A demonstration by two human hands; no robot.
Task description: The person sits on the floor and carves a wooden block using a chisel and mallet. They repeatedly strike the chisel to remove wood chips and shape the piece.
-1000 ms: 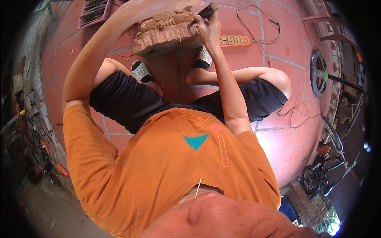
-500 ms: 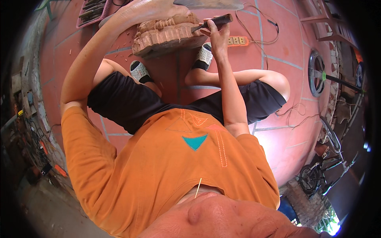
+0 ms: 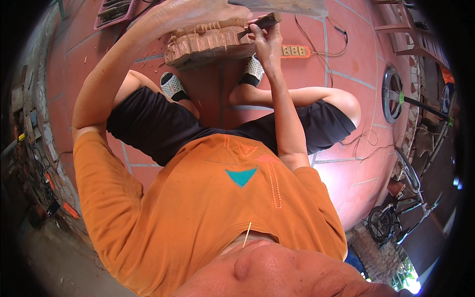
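Observation:
At the top edge, my left hand is closed round the end of a long, greyish wooden mallet, partly cut off by the picture's edge. My right hand grips a chisel by its dark handle, thumb and fingers wrapped round it. The chisel's blade points left and meets the right part of a carved wood block. This block has a rough, ridged, reddish-brown side and lies on the floor beyond my feet. The mallet lies just above the chisel handle in the picture; whether they touch I cannot tell.
A pink basket of tools stands at the far left. An orange power strip with its cord lies right of the block. Wood chips dot the tiled floor. A wheel-like ring and a bicycle are at the right.
My left hand and the mallet have moved right, over the chisel's handle end. The chisel and my right hand have shifted slightly left and up in the picture.

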